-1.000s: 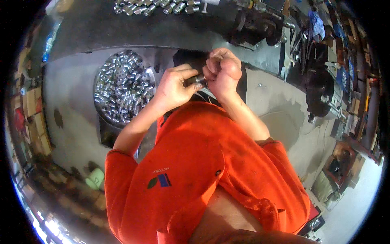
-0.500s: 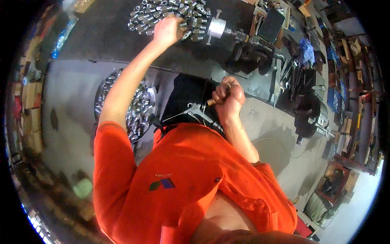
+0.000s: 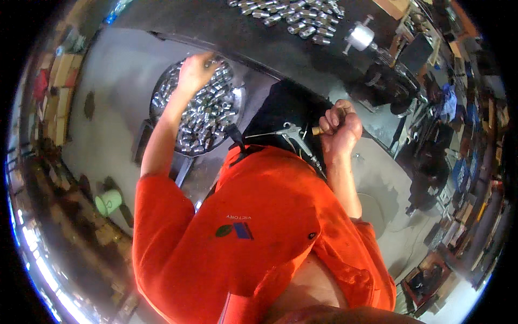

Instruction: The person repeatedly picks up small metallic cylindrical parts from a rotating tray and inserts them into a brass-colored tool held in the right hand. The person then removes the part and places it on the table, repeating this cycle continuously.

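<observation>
My left hand (image 3: 195, 73) is over the far edge of a round tray (image 3: 241, 102) heaped with shiny metal fittings (image 3: 208, 110). Its fingers are smeared by motion, so whether they hold a fitting cannot be made out. Closed in a fist, my right hand (image 3: 341, 125) grips a tool by its short tan handle (image 3: 317, 130); the rest of the tool is hidden in the fist. A silver air blow gun (image 3: 294, 135) lies across my lap, just left of the right hand.
A dark workbench (image 3: 216, 27) runs across the far side, bearing a pile of hex metal fittings (image 3: 302, 15). A clamping fixture with a silver cylinder (image 3: 360, 36) stands right of them. A blue rag (image 3: 449, 102) lies farther right. A pale green cup (image 3: 109, 202) is at lower left.
My left hand has come back from the fittings pile on the bench to the round tray. The view has shifted, and my right hand still holds the tan handle.
</observation>
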Demonstrator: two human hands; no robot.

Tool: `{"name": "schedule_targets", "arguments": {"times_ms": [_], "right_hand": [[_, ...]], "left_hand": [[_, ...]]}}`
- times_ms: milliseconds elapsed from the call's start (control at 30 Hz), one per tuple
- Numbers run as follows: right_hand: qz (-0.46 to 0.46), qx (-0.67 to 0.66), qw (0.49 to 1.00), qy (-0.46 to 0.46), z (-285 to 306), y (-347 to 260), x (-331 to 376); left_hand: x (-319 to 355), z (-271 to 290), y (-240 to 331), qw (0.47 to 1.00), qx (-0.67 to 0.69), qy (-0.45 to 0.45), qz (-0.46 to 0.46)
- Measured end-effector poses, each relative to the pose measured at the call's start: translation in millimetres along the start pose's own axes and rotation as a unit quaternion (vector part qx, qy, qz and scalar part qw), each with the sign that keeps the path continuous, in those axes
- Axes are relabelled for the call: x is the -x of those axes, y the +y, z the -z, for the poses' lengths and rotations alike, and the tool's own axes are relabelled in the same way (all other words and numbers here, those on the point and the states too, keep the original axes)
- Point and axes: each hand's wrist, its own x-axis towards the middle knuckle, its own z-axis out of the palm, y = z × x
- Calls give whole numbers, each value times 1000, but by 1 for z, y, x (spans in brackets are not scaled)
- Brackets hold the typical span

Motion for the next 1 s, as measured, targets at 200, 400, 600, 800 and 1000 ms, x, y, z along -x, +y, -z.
{"name": "schedule_targets", "arguments": {"times_ms": [200,400,600,800,1000], "right_hand": [[-41,12,999,-27,-16,10,-2],[-59,26,997,-41,-19,10,4],[-54,22,998,-30,-13,7,6],[-61,22,997,-39,-18,9,7],[-62,-11,996,-57,-30,6,8]], "left_hand": [[105,-65,-62,978,-59,-153,129],[103,-99,-68,962,-187,-188,70],[104,-84,-62,968,-162,-167,88],[105,-70,-57,967,-118,-180,138],[88,-34,46,709,633,-220,221]]}}
